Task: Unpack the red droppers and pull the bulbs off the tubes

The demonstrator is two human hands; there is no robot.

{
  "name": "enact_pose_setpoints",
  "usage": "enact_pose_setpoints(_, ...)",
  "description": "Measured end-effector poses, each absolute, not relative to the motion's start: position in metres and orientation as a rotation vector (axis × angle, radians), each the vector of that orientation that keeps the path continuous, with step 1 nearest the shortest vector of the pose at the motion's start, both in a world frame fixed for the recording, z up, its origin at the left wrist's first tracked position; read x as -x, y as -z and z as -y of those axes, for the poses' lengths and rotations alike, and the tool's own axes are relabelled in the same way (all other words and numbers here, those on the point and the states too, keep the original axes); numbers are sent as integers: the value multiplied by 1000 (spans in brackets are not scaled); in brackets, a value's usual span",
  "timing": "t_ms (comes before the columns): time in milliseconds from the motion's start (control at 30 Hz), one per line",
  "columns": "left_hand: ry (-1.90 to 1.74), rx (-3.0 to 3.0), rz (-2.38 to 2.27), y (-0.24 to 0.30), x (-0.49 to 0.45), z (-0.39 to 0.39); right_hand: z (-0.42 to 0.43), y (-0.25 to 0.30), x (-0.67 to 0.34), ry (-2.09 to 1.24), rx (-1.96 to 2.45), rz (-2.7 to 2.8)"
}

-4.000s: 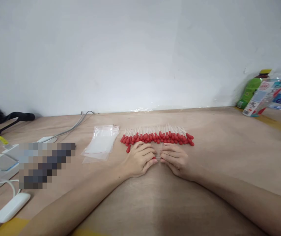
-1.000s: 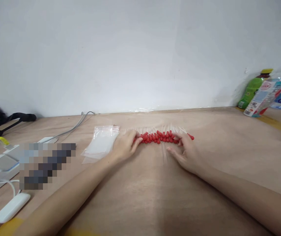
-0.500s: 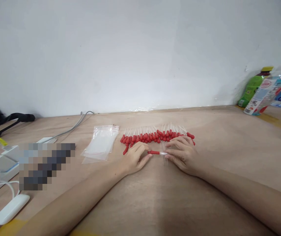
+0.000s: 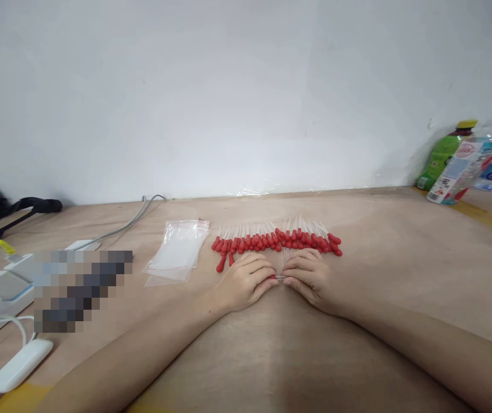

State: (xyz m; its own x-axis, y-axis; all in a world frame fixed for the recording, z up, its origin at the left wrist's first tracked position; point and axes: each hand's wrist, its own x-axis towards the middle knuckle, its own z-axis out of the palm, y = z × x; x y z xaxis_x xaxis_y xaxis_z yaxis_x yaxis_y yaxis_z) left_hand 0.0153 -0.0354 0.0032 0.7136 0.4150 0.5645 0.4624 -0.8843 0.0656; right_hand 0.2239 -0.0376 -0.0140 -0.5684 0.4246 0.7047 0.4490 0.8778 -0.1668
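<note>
Between my two hands lies a dropper, its clear tube (image 4: 279,277) showing in the gap between the fingertips. My left hand (image 4: 250,280) pinches the red rubber bulb (image 4: 272,277), which is mostly covered by the fingers. Thumb and fingers of my right hand (image 4: 308,276) close on the tube's other end. Just beyond the hands, several droppers with red bulbs (image 4: 263,241) lie side by side, thin tubes pointing to the wall. Two more red-bulbed droppers lie nearer, left of my left hand. Some loose clear tubes (image 4: 286,252) show partly behind my right fingers.
Clear zip bags (image 4: 177,249) lie left of the droppers. Farther left are a power strip (image 4: 22,295) with plugs, a white cable switch (image 4: 21,366), cables and a blurred-out item (image 4: 82,289). Bottles (image 4: 444,152) and a carton-like printed container stand at the far right by the wall.
My left hand has moved right and closed over the red bulb. Both hands are now nearer each other and slightly closer to me, with less of the dropper showing.
</note>
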Motion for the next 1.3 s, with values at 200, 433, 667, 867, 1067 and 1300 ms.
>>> enact_pose_setpoints(200,761,2831,721,-7,-16,38,40,16,-222,-22,565,2236)
enact_pose_setpoints(433,697,2828,723,-7,-14,41,44,18,-222,99,488,2253)
enact_pose_setpoints(667,682,2849,724,-11,-13,42,45,17,-225,221,470,2249)
enact_pose_setpoints(867,687,2854,712,-12,-12,43,46,18,-228,228,464,2249)
enact_pose_setpoints(1067,712,2845,685,-11,-12,43,48,21,-231,227,451,2217)
enact_pose_setpoints(1300,819,2815,710,-8,-4,41,47,15,-239,196,486,2141)
